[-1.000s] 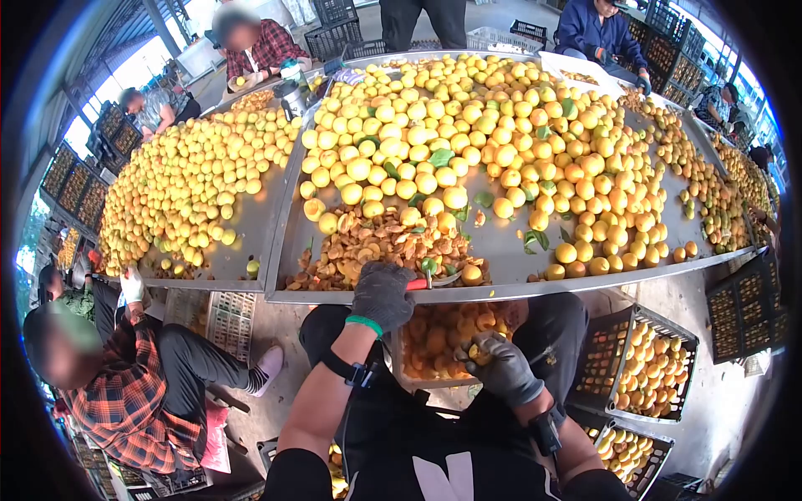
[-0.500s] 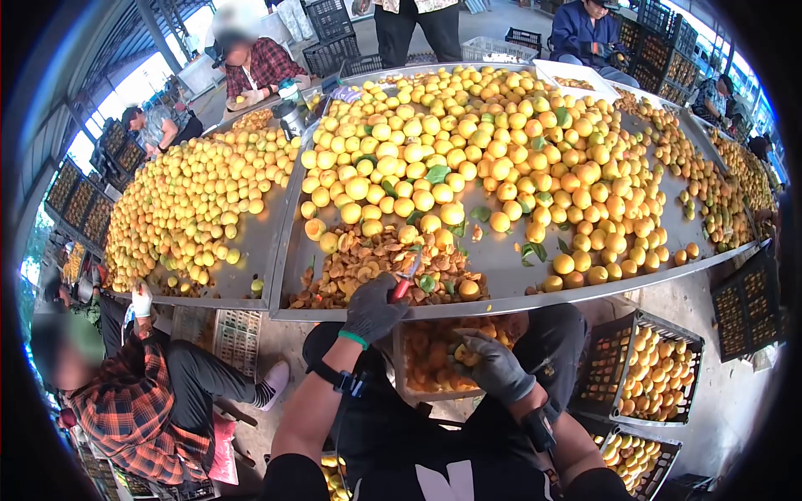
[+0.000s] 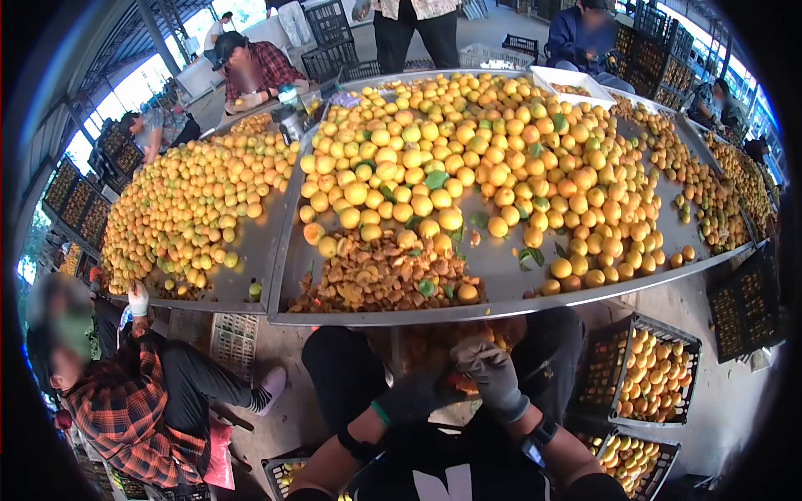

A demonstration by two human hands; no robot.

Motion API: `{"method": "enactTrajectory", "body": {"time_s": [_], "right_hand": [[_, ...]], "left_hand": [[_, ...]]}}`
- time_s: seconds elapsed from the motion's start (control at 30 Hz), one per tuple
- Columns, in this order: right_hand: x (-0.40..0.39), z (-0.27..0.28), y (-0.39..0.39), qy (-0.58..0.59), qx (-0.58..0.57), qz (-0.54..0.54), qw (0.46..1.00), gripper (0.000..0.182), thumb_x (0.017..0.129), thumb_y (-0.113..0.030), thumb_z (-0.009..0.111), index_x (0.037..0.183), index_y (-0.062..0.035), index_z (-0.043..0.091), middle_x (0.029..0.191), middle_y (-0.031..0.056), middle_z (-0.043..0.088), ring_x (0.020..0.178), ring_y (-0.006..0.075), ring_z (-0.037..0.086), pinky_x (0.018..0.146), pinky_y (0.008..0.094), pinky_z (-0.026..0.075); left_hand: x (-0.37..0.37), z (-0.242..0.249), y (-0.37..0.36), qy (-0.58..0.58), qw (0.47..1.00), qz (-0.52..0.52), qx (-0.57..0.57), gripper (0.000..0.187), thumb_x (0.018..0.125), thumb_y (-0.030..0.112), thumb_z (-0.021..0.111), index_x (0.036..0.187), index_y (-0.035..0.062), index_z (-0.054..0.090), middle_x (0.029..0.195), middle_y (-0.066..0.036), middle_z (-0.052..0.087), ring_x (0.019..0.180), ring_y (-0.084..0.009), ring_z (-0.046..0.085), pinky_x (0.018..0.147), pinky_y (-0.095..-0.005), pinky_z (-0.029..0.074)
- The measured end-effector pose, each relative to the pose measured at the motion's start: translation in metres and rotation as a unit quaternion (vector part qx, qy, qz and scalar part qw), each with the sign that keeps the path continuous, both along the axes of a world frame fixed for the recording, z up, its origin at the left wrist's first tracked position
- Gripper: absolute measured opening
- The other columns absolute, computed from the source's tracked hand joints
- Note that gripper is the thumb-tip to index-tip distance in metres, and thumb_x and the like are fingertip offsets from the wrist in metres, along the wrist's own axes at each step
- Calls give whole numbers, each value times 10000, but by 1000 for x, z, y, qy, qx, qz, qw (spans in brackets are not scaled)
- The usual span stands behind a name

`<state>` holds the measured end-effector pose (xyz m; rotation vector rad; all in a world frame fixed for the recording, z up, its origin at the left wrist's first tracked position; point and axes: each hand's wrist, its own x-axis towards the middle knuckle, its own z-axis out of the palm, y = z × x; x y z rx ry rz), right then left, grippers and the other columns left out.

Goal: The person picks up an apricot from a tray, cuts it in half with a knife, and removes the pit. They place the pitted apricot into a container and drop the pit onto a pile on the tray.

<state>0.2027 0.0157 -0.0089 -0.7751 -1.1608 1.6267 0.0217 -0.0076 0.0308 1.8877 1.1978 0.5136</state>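
Observation:
My left hand [image 3: 411, 396], in a dark glove with a green cuff, is closed low between my knees beside my right hand. Shadow mostly hides the red-handled knife in it. My right hand [image 3: 491, 376], in a grey glove, has its fingers curled; orange flesh of an apricot [image 3: 464, 384] shows under them. Both hands are over a crate of apricots [image 3: 418, 344] under the table edge. Just beyond, a heap of cut apricot pieces [image 3: 376, 275] lies on the metal table [image 3: 501, 288], in front of a broad pile of whole apricots [image 3: 401, 159].
The table's raised front rim [image 3: 384, 317] runs above my lap. Crates of apricots [image 3: 656, 371] stand to my right. A person in a plaid shirt [image 3: 134, 409] sits at left; other people are around the far side. A white tray [image 3: 576, 83] rests at the back.
My left hand has come down from the cut-apricot heap to my lap, bringing the knife toward my right hand. My right hand has stayed low, its fingers now curled with their backs upward.

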Motion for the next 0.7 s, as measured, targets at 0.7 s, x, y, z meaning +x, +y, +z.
{"method": "enactTrajectory", "body": {"time_s": [0.7], "right_hand": [[-6, 42, -55, 262, -402, 244, 843, 463, 977, -254, 436, 1397, -70, 370, 1338, 151, 486, 1121, 314, 582, 917, 394, 494]], "left_hand": [[6, -3, -1, -703, 662, 181, -188, 167, 918, 53, 573, 1081, 83, 551, 737, -17, 526, 681, -145, 515, 580, -282, 443]]}}
